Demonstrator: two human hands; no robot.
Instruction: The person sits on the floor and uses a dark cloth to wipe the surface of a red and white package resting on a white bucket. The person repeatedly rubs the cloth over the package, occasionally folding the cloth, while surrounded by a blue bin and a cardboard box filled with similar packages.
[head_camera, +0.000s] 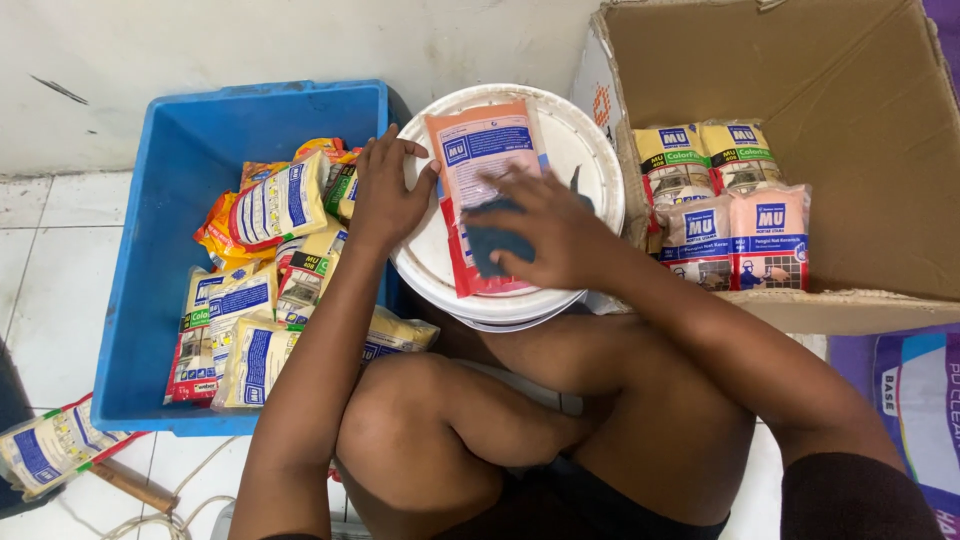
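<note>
While the person sits on the tiled floor (60, 290) with knees drawn up, both hands work over a white bucket lid (590, 150) that lies between a blue crate (170, 200) and a cardboard box (850, 120). On the lid lies a flat orange-pink packet (480, 150) with a blue and white label, its long side running away from the person. The right hand (545, 230) presses a dark blue-grey cloth (485, 245) onto the lower half of that packet, fingers spread and curled over the cloth; the hand is blurred, so the exact grip is hard to read. The left hand (385, 195) rests open at the lid's left edge, fingers splayed, thumb reaching toward the packet's left side, gripping nothing. The two hands stay apart, one on each side of the packet.

The blue crate, just left of the lid, holds a loose heap of yellow, white and orange packets (270, 290). The cardboard box, to the right, stands open with its flaps up and holds four upright packets in two rows: two yellow ones (700, 155) behind, two pink ones (740, 240) in front. One more packet (50, 445) lies on the floor near the crate's lower left corner, beside a wooden stick (130, 487). A purple and white sack (915, 400) lies at the far right.
</note>
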